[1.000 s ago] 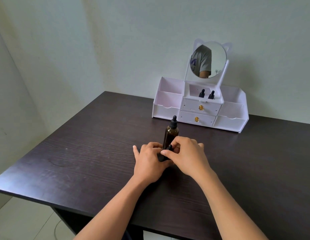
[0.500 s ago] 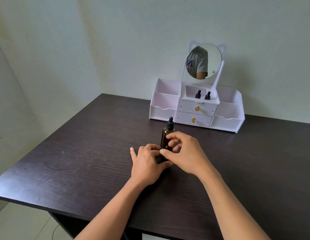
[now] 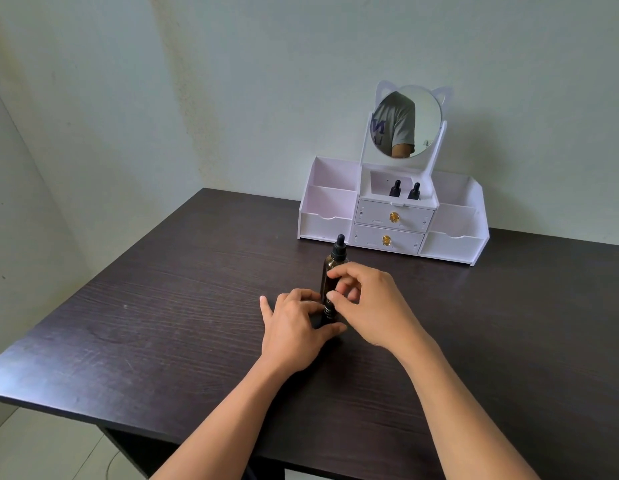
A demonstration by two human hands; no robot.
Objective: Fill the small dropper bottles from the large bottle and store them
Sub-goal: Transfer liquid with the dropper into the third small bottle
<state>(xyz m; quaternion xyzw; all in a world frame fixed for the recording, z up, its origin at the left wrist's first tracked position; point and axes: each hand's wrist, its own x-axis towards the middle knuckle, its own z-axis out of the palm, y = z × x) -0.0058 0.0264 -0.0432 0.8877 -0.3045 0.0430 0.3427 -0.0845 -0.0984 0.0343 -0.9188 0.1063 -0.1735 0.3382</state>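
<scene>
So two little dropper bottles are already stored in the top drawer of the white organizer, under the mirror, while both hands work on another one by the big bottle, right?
Not quite. The two dropper bottles stand in the open compartment of the white organizer above both closed drawers, not in a drawer; the head view shows it. The rest holds: left hand and right hand work beside the big bottle.

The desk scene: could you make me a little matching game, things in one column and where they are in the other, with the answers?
Things:
1. large bottle
2. two stored dropper bottles
3. small bottle
4. round mirror

Places:
A. between the left hand and right hand
B. atop the white organizer
C. in the organizer's top middle compartment
D. upright on the table, just behind the hands

Pairs: 1-D, 2-C, 3-A, 4-B
</scene>
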